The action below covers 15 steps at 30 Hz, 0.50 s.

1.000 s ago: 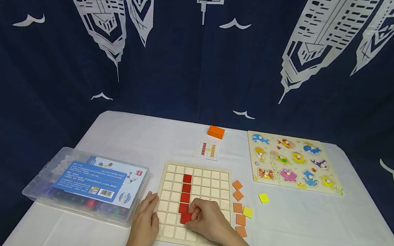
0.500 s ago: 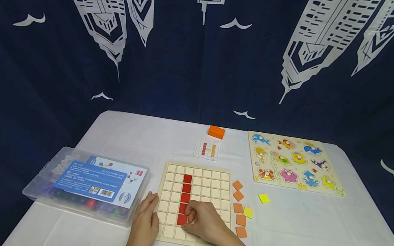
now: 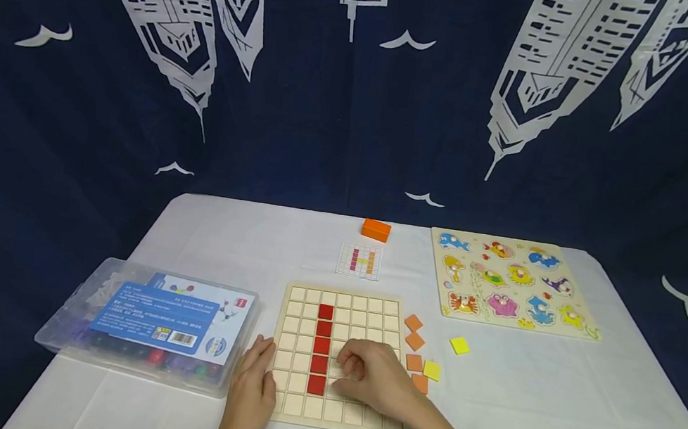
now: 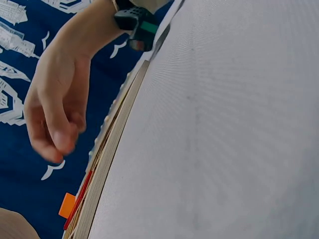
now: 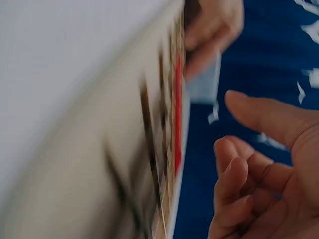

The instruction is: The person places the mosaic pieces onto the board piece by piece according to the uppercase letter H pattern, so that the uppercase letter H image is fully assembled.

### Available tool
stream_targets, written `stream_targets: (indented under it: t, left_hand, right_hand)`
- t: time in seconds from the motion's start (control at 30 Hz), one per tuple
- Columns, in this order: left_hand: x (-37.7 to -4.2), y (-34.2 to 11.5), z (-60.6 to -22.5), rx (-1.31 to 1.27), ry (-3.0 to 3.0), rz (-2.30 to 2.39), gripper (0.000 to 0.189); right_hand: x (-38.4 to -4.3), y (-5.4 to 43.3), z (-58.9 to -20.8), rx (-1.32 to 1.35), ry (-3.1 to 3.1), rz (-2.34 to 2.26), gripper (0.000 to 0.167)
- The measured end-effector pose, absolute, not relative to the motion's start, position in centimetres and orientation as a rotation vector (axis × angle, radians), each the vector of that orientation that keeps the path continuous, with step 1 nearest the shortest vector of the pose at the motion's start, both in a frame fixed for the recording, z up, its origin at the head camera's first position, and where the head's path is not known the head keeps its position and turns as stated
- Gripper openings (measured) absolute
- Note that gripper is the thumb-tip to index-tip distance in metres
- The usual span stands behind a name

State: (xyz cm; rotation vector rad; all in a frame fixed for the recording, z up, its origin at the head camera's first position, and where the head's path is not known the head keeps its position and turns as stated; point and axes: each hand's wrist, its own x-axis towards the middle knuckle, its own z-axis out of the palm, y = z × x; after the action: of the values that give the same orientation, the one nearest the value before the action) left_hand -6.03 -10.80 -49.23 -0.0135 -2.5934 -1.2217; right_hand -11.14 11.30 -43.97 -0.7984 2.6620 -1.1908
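A wooden grid board point(image 3: 332, 426) lies on the white table, with a column of several red square tiles point(image 3: 320, 347) set in its cells. Against the board's left edge rests my left hand point(image 3: 251, 391), its fingers extended and holding nothing. My right hand point(image 3: 372, 380) hovers over the board, just right of the lowest red tile. Its thumb and loosely bent fingers are apart with nothing between them, as the right wrist view confirms for the same hand point(image 5: 259, 169). The left wrist view also catches this right hand point(image 4: 55, 99) raised above the board's edge.
Orange tiles point(image 3: 413, 362) and yellow tiles point(image 3: 431, 371) lie right of the board. Behind it are a small pattern card point(image 3: 359, 261) and an orange block point(image 3: 376, 229). A plastic box point(image 3: 156, 324) stands left, an animal puzzle point(image 3: 517, 284) back right.
The lowest red tile went from lying askew under my right fingers to sitting square in its cell. My right hand let go and moved up and right; my left hand stayed put.
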Motion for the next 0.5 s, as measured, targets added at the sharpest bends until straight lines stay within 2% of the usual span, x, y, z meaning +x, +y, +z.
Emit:
stream_targets:
  t: [0.2, 0.5]
  left_hand:
    - [-6.0, -10.8, -49.3, -0.011, -2.604, -1.231, 0.042]
    - [-6.0, -10.8, -49.1, -0.008, -2.608, -1.256, 0.043]
  right_hand:
    - [-12.4, 17.3, -42.8, -0.702, 2.842, -1.214, 0.029]
    - [-13.9, 26.5, -44.1, -0.266, 3.043, -1.146, 0.04]
